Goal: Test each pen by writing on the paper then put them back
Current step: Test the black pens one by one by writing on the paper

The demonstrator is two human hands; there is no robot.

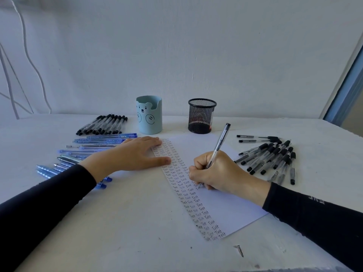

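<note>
A white sheet of paper [225,209] lies on the table, its left strip filled with rows of the word "Test". My right hand [220,171] grips a clear pen with a black cap end [221,142], tip down on the paper beside the written rows. My left hand [135,154] rests flat, fingers straight, on the paper's upper left corner. Black pens lie in a row [104,124] at the back left and in a loose pile [273,158] at the right. Blue pens [94,143] lie at the left, partly under my left arm.
A light blue bear-faced cup [149,114] and a black mesh cup [201,115] stand at the back of the white table [127,222], near the wall. A small screw [239,250] lies near the front edge. Cables hang at the far left.
</note>
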